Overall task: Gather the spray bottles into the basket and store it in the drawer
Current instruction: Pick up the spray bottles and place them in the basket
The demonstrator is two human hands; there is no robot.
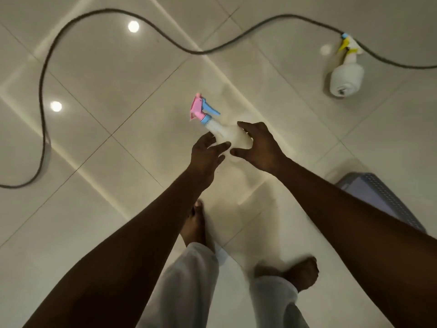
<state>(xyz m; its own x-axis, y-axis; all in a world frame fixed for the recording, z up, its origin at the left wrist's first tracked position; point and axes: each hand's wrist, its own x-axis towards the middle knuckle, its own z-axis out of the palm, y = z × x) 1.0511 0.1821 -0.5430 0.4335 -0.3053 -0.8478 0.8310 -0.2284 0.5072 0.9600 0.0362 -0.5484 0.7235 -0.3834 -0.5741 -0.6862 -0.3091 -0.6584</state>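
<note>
A white spray bottle with a pink and blue trigger (224,134) lies on the tiled floor in the middle of the view. My right hand (257,147) has its fingers over the far side of the bottle's body and its thumb on the near side. My left hand (205,153) touches the near side of the bottle, by its neck, with fairly straight fingers. A second white spray bottle with a yellow and blue trigger (346,74) lies at the far right. A lavender perforated basket (376,195) stands at the right, partly hidden by my right forearm.
A dark cable (42,91) snakes over the glossy tiles from the left edge, across the top and past the second bottle's trigger. My bare feet (300,273) and pale trouser legs are at the bottom. No drawer is in view.
</note>
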